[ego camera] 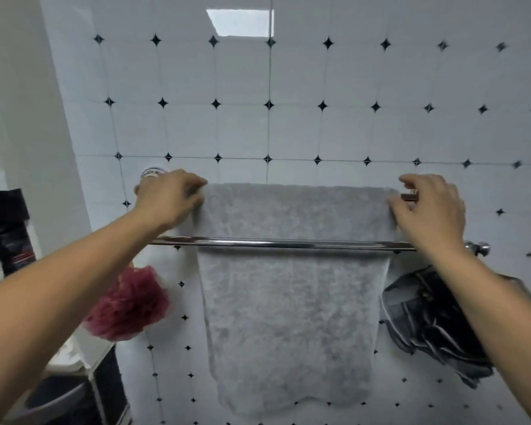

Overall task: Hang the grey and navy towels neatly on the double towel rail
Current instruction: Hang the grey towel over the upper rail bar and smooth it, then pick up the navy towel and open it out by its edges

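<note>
The grey towel (292, 302) is draped over the rear bar (409, 196) of the double towel rail (476, 248) and hangs behind the bare front bar (288, 243). The step in hand looks like squaring it up: the left hand (169, 197) pinches the top left corner with curled fingers, and the right hand (429, 207) seems to do likewise at the top right edge. Next, I judge, the navy towel goes over the front bar; a dark striped cloth (436, 326) hanging low right may be it, though I cannot tell.
</note>
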{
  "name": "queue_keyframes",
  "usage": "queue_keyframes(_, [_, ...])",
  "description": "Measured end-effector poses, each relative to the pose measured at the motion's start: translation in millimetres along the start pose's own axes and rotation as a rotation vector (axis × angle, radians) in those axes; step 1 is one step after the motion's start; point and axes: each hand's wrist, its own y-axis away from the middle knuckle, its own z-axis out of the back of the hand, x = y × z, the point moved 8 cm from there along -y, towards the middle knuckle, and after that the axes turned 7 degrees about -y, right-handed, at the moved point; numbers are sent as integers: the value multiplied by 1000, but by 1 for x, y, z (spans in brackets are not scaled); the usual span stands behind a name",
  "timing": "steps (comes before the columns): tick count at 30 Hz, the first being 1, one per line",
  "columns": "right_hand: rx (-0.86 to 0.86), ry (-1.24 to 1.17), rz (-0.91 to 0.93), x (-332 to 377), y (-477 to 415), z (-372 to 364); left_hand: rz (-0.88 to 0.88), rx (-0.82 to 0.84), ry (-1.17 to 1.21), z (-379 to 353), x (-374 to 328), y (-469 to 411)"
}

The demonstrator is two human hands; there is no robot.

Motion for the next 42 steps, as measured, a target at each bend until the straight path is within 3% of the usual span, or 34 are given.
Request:
queue_keyframes(4, [324,124,244,13,-17,-21,-44,136,98,-8,-3,-11])
queue_keyframes(7, [419,225,275,11,-24,-32,-81,184,79,-10,-4,-15])
queue_keyframes(10, [417,205,199,-6,-26,-27,-98,258,131,-17,1,-15])
queue_keyframes(12, [359,206,190,-8,-22,-22,-117,200,100,-18,0,-13])
queue_keyframes(15, [83,56,247,8,2,2,-221,-205,51,6,-24,10])
queue_keyframes(17, [27,-79,345,24,37,5,-341,-388,130,16,-49,52])
queue_keyframes(19, [100,-102,446,39,73,-10,-528,-350,142,2,-77,100])
queue_keyframes(22, [32,-95,480,56,101,-20,-654,-86,90,-45,-92,156])
queue_keyframes(25, [33,-203,562,92,129,-35,-558,81,89,-78,-71,192])
queue_keyframes(35, [734,-639,514,221,288,-181,-209,304,-118,-91,82,308])
queue_keyframes(42, [1214,-635,503,303,436,-260,222,595,-305,-94,266,435])
